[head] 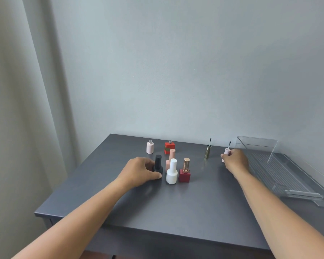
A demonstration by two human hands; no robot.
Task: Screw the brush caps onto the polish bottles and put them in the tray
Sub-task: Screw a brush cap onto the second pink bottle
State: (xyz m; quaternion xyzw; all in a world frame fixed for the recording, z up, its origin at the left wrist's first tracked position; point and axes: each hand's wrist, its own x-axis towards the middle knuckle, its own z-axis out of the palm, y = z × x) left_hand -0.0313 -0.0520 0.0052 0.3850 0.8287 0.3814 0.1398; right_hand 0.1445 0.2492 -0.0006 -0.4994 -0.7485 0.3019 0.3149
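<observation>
While left hand (pixel 138 170) grips black bottle (pixel 158 166), six bottles, apparently two loose brush caps (pixel 208 151).

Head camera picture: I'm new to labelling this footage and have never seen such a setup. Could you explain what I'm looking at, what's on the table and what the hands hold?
There is no machine: a person wears a wide-angle camera on the head, looking down at their own bare arms. On the grey table stand four capped polish bottles: black, white, peach and dark red with a gold cap. Behind them stand two uncapped bottles, pale pink and red. A gold brush cap stands brush upward. The left hand grips the black bottle; the right hand closes on a pink brush cap. The clear tray on the right holds no bottles yet.
</observation>
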